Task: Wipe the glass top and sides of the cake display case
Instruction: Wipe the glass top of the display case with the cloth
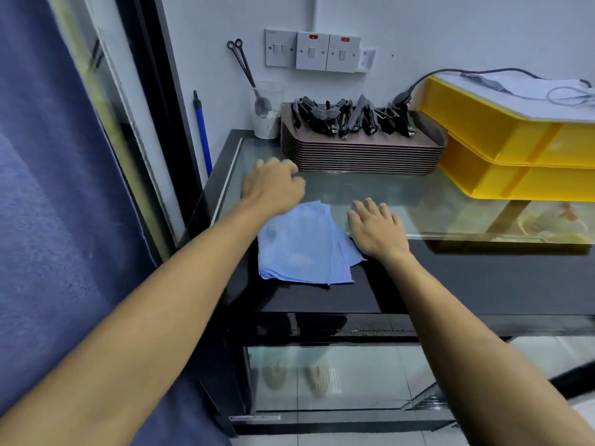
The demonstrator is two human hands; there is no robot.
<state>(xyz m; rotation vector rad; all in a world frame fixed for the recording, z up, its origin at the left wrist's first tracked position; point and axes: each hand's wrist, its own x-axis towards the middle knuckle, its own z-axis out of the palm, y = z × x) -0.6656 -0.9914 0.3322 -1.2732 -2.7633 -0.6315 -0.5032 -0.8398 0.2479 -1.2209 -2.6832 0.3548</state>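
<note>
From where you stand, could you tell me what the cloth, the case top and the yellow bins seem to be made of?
Cloth: soft woven fabric, probably microfibre; fine ribbed weave, limp folds.
Case top: clear glass, glossy; goods show through it and it reflects the trays.
Yellow bins: moulded plastic, likely; smooth, slightly shiny, uniform colour, ribbed walls.

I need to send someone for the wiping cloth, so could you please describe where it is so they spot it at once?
Find the glass top of the display case, with stacked brown trays at the back. At its near left edge, between the left hand and right hand, lies the cloth: folded, light blue, the only fabric there.
</note>
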